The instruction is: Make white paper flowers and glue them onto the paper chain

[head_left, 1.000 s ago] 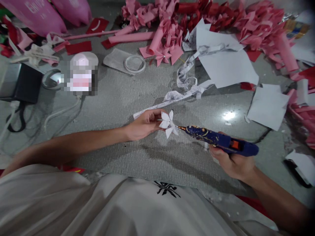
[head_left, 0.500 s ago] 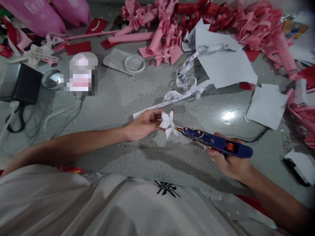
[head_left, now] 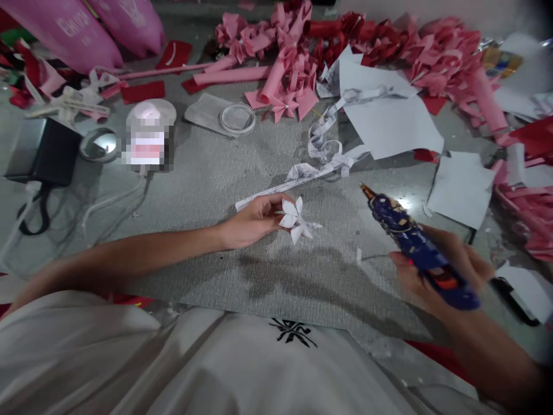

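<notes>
Near the middle of the table, my left hand (head_left: 254, 222) pinches a small white paper flower (head_left: 297, 219) with pointed petals. My right hand (head_left: 436, 276) grips a dark blue hot glue gun (head_left: 415, 245) smeared with dried glue. Its orange-brown nozzle points up and to the left, apart from the flower. Just beyond my left hand lies a rolled white paper stem (head_left: 276, 189), joined to curled white paper strips (head_left: 322, 141).
Pink paper flowers and rolls (head_left: 285, 86) are heaped along the back. White sheets (head_left: 389, 127) lie at back right. A black box (head_left: 43, 151) with cables stands at left, beside a round shiny disc (head_left: 98, 144). Pink bottles (head_left: 73, 34) fill the far left corner.
The glue gun's nozzle has come away from the flower; my right hand has swung it right and turned it upward. My left hand keeps the flower almost in the same place.
</notes>
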Demonstrator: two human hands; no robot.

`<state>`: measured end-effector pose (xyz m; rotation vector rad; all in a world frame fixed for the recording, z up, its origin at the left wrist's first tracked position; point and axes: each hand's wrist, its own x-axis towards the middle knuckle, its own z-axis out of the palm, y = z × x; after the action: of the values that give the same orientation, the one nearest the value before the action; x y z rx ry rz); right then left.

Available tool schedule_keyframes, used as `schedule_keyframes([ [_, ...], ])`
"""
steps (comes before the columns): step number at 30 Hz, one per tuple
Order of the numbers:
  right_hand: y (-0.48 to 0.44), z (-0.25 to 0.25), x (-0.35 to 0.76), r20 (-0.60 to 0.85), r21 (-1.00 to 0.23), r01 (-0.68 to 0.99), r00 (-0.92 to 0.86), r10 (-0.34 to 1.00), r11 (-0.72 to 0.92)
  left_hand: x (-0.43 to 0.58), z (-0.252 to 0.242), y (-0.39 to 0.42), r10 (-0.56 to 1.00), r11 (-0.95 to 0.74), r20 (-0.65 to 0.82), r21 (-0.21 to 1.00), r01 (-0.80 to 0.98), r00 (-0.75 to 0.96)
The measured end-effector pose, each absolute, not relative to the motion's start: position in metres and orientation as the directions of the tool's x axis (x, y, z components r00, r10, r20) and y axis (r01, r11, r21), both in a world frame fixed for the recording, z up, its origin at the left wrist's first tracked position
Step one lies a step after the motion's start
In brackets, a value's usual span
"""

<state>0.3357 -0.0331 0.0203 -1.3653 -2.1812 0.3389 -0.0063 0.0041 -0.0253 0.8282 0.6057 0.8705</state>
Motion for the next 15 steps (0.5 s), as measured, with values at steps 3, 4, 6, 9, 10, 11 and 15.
schedule_keyframes([
  [3, -0.03, 0.027, 0.333, 0.302, -0.182, 0.923, -0.276, 0.912, 0.34, -0.005, -0.027, 0.002, 0.857, 0.361, -0.128, 0.841, -0.404, 0.5],
  [4, -0.027, 0.026, 0.331, 0.254, -0.078, 0.958, -0.247, 0.935, 0.275, -0.005, -0.027, 0.001, 0.86, 0.353, -0.127, 0.847, -0.397, 0.494],
  [6, -0.022, 0.021, 0.33, 0.143, 0.044, 0.976, -0.217, 0.966, 0.212, -0.006, -0.026, 0.0, 0.865, 0.339, -0.125, 0.86, -0.383, 0.486],
  [9, -0.018, 0.012, 0.332, 0.053, 0.092, 0.951, -0.301, 0.952, 0.296, -0.006, -0.019, -0.002, 0.861, 0.335, -0.129, 0.871, -0.359, 0.491],
  [10, -0.018, 0.012, 0.332, 0.077, 0.094, 0.944, -0.322, 0.943, 0.315, -0.005, -0.016, -0.004, 0.858, 0.339, -0.131, 0.871, -0.356, 0.496],
  [11, -0.02, 0.013, 0.33, 0.127, 0.076, 0.943, -0.332, 0.935, 0.325, -0.005, -0.013, -0.005, 0.856, 0.344, -0.132, 0.867, -0.361, 0.5],
  [15, -0.03, 0.031, 0.299, 0.236, -0.465, 0.758, -0.391, 0.89, 0.457, 0.001, -0.004, -0.016, 0.825, 0.405, -0.13, 0.814, -0.416, 0.549],
])
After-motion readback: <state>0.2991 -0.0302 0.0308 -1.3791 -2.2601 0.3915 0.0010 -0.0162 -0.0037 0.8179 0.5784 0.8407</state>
